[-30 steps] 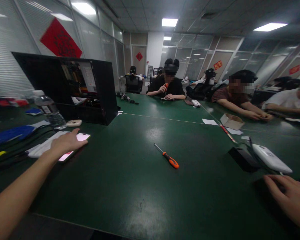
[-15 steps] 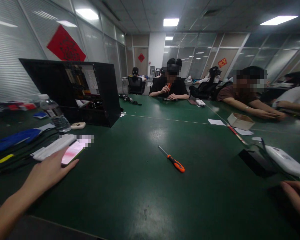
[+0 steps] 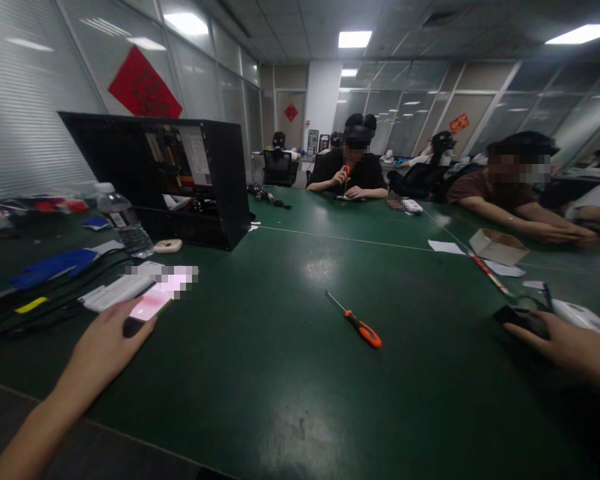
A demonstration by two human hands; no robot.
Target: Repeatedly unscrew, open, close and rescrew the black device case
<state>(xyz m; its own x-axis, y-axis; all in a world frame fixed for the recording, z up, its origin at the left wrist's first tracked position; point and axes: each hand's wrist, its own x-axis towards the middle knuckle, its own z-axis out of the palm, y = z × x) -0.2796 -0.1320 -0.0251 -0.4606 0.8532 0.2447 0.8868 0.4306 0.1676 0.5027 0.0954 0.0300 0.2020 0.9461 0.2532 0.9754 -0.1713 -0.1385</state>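
Note:
At the left, my left hand (image 3: 111,333) is closed around the near end of a smartphone (image 3: 156,301) with a lit pinkish screen; its thumb lies along the near side. The phone lies low, beside a white flat packet (image 3: 117,290). At the right edge, my right hand (image 3: 563,337) is wrapped over a small black boxy object (image 3: 505,315), partly hidden by the fingers. A white object (image 3: 587,319) lies just beyond that hand. Between the hands, a screwdriver (image 3: 363,328) with an orange and black handle rests on the green table (image 3: 290,373), untouched.
An open black computer case (image 3: 235,180) stands at the left, with a water bottle (image 3: 127,220) and blue gloves (image 3: 55,267) before it. A small open box (image 3: 497,248) and paper (image 3: 446,247) lie at the right. Several people sit around; one opposite holds an orange tool.
My right hand has come further into view, moving forward and left onto the black boxy object. My left hand stays at the phone. The whole view has shifted slightly.

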